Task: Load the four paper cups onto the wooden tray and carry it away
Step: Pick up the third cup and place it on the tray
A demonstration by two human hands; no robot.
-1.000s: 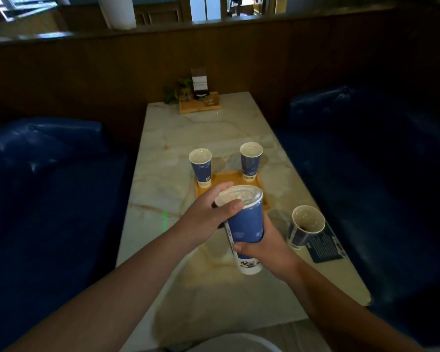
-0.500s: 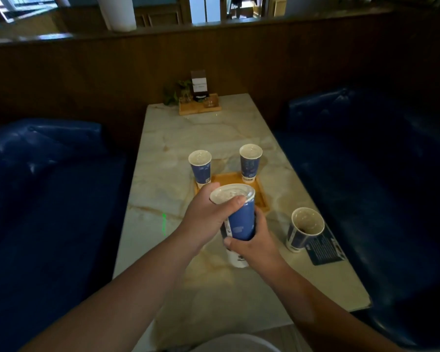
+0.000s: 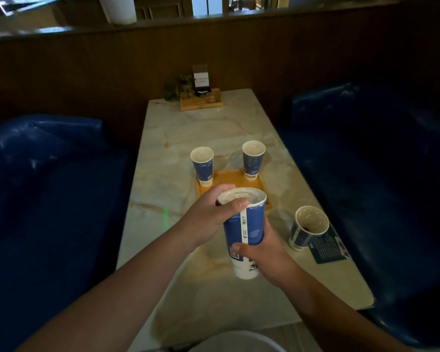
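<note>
Third cup in both hands, tray dead ahead

My left hand (image 3: 208, 219) grips the rim, my right hand (image 3: 267, 252) wraps the held cup (image 3: 241, 232) low, upright; wooden tray (image 3: 235, 180) lies just beyond the fingers, last cup (image 3: 308, 228) near the right on the worktop (image 3: 214, 128).

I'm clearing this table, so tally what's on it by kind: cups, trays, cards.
Cups: 4 (held, two on the near tray, one beside it)
Trays: 2 (near, far)
Cards: 1
Total: 7
</note>
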